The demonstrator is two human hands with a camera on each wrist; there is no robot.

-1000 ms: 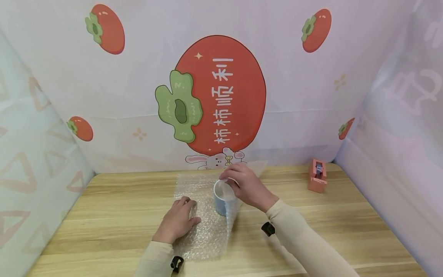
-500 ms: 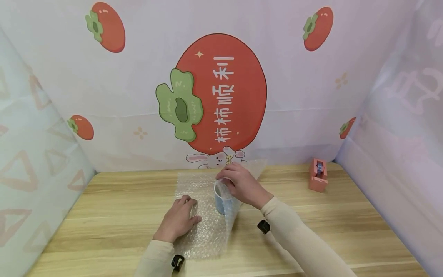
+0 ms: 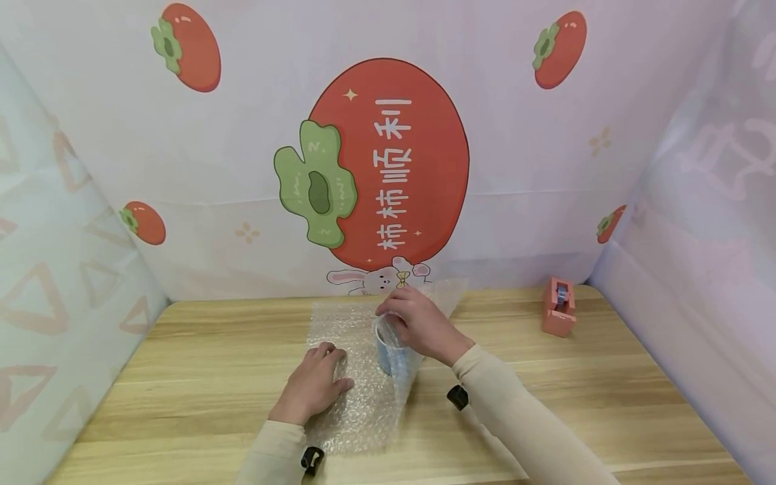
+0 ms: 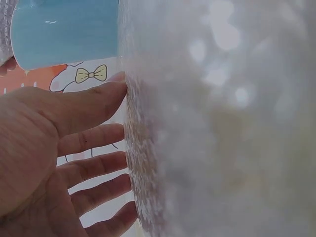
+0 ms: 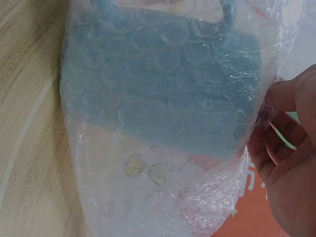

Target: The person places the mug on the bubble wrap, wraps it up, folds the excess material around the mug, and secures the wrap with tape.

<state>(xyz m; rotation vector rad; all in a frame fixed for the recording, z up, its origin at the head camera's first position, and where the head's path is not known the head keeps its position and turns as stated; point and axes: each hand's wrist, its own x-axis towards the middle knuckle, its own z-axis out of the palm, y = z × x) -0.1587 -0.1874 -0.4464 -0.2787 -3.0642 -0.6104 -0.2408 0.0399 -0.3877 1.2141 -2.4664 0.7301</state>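
A light blue mug [image 3: 384, 356], white inside, stands upright on a sheet of clear bubble wrap [image 3: 358, 411] on the table. My left hand [image 3: 314, 385] rests on the sheet left of the mug, fingers spread and fingertips on the plastic, as the left wrist view shows. With my right hand [image 3: 421, 325] I pinch the sheet's raised right part between thumb and fingers at the mug's rim. In the right wrist view this raised wrap [image 5: 158, 182] covers the mug's side, and the blue shows through. The far right corner of the sheet sticks up behind my hand.
A coral-pink tape dispenser [image 3: 558, 308] stands at the back right of the wooden table [image 3: 230, 350]. Behind rises a white backdrop [image 3: 242, 135] printed with red persimmons, and pale cloth walls close both sides. A black band sits at each wrist.
My right hand has moved slightly left and down, drawing the raised wrap over the mug's mouth and closer to its side. The left hand stays in place on the sheet.
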